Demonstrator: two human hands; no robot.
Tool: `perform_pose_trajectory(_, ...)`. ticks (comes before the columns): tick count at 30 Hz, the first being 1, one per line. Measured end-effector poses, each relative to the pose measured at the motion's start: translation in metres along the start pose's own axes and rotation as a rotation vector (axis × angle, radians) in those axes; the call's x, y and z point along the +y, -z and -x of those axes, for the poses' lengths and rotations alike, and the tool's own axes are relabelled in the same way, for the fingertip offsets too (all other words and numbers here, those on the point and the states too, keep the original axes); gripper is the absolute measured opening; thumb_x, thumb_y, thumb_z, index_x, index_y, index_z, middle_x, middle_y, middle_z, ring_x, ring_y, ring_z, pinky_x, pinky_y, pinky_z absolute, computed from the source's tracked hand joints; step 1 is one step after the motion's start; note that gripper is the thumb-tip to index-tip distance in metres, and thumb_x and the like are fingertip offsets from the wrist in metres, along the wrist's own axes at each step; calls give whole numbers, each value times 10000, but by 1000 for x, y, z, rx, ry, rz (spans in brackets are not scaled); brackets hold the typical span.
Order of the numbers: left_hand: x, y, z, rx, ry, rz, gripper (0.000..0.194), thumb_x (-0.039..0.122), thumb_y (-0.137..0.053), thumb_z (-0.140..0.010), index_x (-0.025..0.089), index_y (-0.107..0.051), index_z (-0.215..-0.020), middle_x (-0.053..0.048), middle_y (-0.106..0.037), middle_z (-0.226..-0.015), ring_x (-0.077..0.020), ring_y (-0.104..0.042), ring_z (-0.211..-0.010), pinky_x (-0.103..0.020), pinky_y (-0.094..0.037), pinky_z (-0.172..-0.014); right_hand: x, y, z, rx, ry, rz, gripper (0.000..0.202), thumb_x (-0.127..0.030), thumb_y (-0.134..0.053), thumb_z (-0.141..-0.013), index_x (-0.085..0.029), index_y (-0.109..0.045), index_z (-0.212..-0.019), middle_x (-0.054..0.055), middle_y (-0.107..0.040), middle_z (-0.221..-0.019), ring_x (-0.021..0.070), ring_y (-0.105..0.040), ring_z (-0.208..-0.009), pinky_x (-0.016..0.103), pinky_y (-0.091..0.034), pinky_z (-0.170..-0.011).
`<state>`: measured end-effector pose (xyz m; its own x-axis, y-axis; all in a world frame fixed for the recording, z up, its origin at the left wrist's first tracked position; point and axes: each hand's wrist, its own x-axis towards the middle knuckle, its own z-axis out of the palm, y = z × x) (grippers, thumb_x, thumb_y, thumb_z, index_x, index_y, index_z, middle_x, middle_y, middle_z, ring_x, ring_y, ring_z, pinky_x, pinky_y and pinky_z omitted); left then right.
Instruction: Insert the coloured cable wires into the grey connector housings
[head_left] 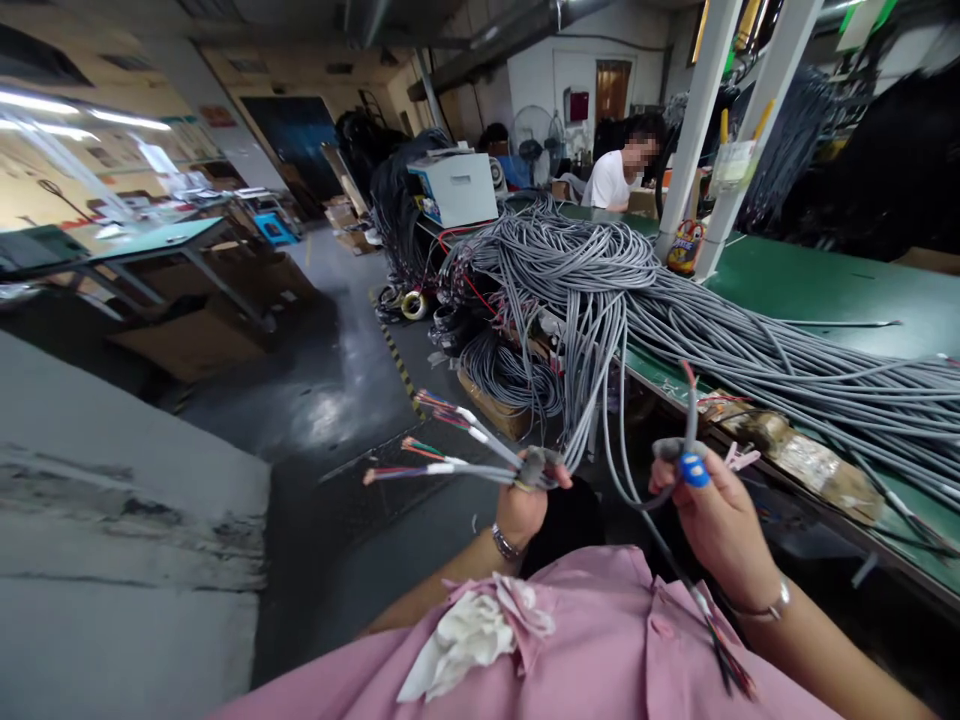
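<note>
My left hand [529,492], with grey finger covers, is closed around several grey cables [480,470]. Their stripped ends fan out to the left, showing coloured inner wires and white bands. My right hand [701,495], with blue tape on the thumb, pinches a single grey cable [691,420] whose reddish tip points up. Below that hand another cable end [709,615] hangs in front of the pink shirt, its red and black wires spread. A large heap of grey cables [570,250] lies on the green table [810,290] and droops over its edge toward my hands.
A white box [457,188] stands at the table's far end. White posts [697,130] rise from the table. Cable coils [510,375] sit below its edge. A person in a white shirt [609,182] is beyond the table. A grey block [127,540] stands at the left.
</note>
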<state>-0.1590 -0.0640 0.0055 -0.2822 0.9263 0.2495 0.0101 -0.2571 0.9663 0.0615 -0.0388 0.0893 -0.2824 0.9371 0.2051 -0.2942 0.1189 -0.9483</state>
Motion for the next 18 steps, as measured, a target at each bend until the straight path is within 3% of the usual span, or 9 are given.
perform_pose_trajectory(2, 3, 5, -6, 131, -8, 349, 368, 511, -429, -887, 199, -611, -815, 4, -578, -584, -123, -540, -537, -327, -476, -666, -16, 9, 10, 39, 27, -75, 223, -356, -480, -937, -224, -620, -1050, 19, -515, -755, 152, -484, -704, 303, -441, -670)
perform_pose_trajectory(5, 7, 7, -9, 160, -4, 584, 308, 469, -573, -821, 172, -641, -775, 13, -555, -521, -91, -467, -450, -287, -433, -595, -33, 18, 25, 98, 75, -153, 187, -328, -482, -941, -233, -626, -1012, 12, -506, -740, 142, -472, -695, 302, -432, -678)
perform_pose_trajectory(13, 4, -22, 0, 60, 52, 583, 305, 424, -581, -833, 141, -655, -748, 12, -533, -489, -86, -456, -421, -257, -387, -530, -34, 32, 49, 201, 92, -211, 124, -324, -512, -927, -238, -595, -894, -7, -491, -697, 136, -483, -684, 298, -443, -684)
perform_pose_trajectory(18, 5, -12, -7, 79, 24, 579, 260, 392, -593, -825, 148, -662, -766, 20, -529, -481, -80, -444, -409, -252, -397, -528, -32, 56, 59, 282, 76, -248, 157, -316, -524, -919, -219, -525, -796, -21, -452, -663, 124, -452, -644, 273, -431, -638)
